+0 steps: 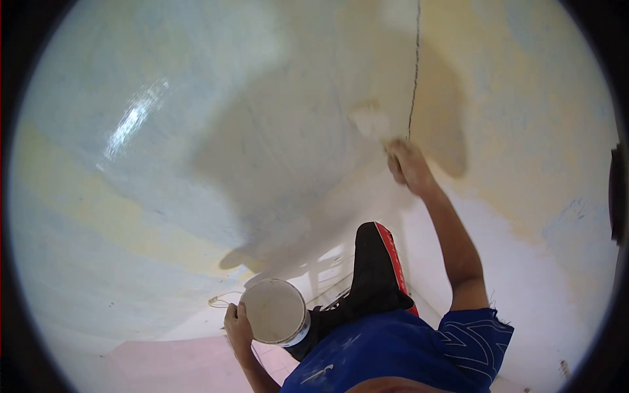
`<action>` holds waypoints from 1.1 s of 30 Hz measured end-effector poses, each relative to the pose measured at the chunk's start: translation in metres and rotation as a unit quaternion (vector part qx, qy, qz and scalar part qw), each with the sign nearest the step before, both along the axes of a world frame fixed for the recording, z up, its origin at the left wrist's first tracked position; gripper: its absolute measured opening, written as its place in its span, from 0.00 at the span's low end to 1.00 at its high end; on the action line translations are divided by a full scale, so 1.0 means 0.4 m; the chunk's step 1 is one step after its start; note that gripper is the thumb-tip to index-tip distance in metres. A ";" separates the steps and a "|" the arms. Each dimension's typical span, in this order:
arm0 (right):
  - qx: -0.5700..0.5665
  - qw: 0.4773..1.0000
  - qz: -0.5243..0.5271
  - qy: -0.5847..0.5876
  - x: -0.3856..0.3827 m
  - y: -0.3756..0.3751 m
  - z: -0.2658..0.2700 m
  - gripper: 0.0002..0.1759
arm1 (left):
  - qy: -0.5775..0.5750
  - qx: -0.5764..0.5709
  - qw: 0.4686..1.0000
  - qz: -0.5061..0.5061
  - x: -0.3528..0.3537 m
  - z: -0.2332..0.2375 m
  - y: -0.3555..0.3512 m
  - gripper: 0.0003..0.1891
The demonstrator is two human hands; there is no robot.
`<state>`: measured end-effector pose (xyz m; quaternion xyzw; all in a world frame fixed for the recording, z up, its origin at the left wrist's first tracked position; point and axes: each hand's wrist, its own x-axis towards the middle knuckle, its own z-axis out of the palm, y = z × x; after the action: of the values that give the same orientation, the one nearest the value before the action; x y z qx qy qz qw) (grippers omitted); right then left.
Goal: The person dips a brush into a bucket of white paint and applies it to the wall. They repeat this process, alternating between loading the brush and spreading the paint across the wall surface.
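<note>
My right hand is closed around the handle of a paintbrush, its pale bristles up against the wall. On the left, my left hand grips the rim of a round white bucket, thumb over the edge and fingers outside. The bucket tilts towards me and shows its whitish inside. It is close beside my leg in black trousers with a red side stripe.
A dark jagged line runs down the patchy blue, yellow and white wall beside the brush. My shadow covers the middle. A looped cord lies left of the bucket, above a pink surface. A dark object stands at the far right edge.
</note>
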<state>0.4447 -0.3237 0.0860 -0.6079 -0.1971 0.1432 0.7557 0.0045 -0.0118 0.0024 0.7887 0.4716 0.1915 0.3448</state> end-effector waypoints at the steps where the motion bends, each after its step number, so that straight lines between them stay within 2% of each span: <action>1: -0.019 0.999 0.016 0.038 -0.013 -0.013 -0.074 0.18 | -0.003 -0.005 1.000 0.011 -0.003 -0.007 0.005 0.21; 3: -0.132 0.986 0.030 0.098 -0.028 -0.027 -0.243 0.15 | 0.008 0.034 0.999 -0.013 -0.012 -0.022 0.023 0.21; 5: -0.249 0.963 0.003 0.104 -0.108 -0.018 -0.315 0.14 | 0.014 0.024 0.999 0.027 -0.008 -0.007 0.015 0.22; 7: -0.254 0.956 0.077 0.127 -0.172 -0.008 -0.326 0.13 | 0.008 0.031 0.999 0.001 -0.015 -0.008 0.024 0.22; 8: -0.259 0.952 0.103 0.129 -0.208 0.017 -0.285 0.12 | -0.004 0.024 0.999 0.038 -0.016 0.001 0.023 0.22; 10: -0.278 0.941 0.155 0.114 -0.259 0.066 -0.199 0.12 | 0.010 0.004 1.000 0.018 -0.016 0.022 0.018 0.21; 11: -0.256 0.943 0.193 0.087 -0.276 0.090 -0.168 0.11 | 0.001 -0.002 0.999 0.045 -0.018 0.027 0.017 0.21; 13: -0.239 0.938 0.243 0.056 -0.310 0.154 -0.119 0.10 | 0.022 -0.016 0.999 0.033 -0.025 0.038 0.022 0.19; 15: -0.223 0.921 0.306 -0.091 -0.351 0.224 -0.062 0.12 | 0.005 -0.019 0.999 0.040 -0.037 0.029 0.030 0.19; 17: -0.262 0.897 0.328 -0.137 -0.414 0.293 0.024 0.16 | 0.003 -0.008 1.000 0.024 -0.045 0.006 0.042 0.18; 19: -0.336 0.801 0.418 -0.265 -0.463 0.358 0.074 0.16 | -0.014 -0.009 0.999 0.031 -0.050 0.015 0.038 0.18; 20: -0.345 0.793 0.426 -0.267 -0.492 0.389 0.091 0.16 | -0.027 -0.005 0.999 0.030 -0.056 0.016 0.038 0.18; 22: -0.380 0.685 0.477 -0.399 -0.533 0.438 0.104 0.18 | -0.028 0.008 0.999 0.035 -0.060 -0.021 0.050 0.17; 23: -0.386 0.675 0.489 -0.394 -0.542 0.463 0.089 0.18 | -0.026 0.031 0.999 0.031 -0.064 -0.046 0.057 0.17; 25: -0.399 0.561 0.520 -0.506 -0.563 0.497 0.040 0.18 | -0.090 0.095 0.991 -0.005 -0.075 -0.082 0.063 0.17; 27: -0.420 0.515 0.550 -0.507 -0.619 0.537 0.049 0.15 | -0.049 0.007 0.999 0.022 -0.081 -0.061 0.066 0.18; 31: -0.433 0.426 0.569 -0.554 -0.680 0.595 -0.022 0.13 | -0.056 -0.016 0.998 0.029 -0.080 -0.074 0.070 0.18; 33: -0.430 0.408 0.569 -0.570 -0.699 0.612 -0.083 0.11 | -0.048 -0.020 0.998 0.026 -0.079 -0.067 0.071 0.18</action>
<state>0.1650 -0.0790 0.0529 -0.5422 -0.7956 0.2269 -0.1465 -0.0271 0.0164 -0.0244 0.7588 0.4790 0.2283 0.3777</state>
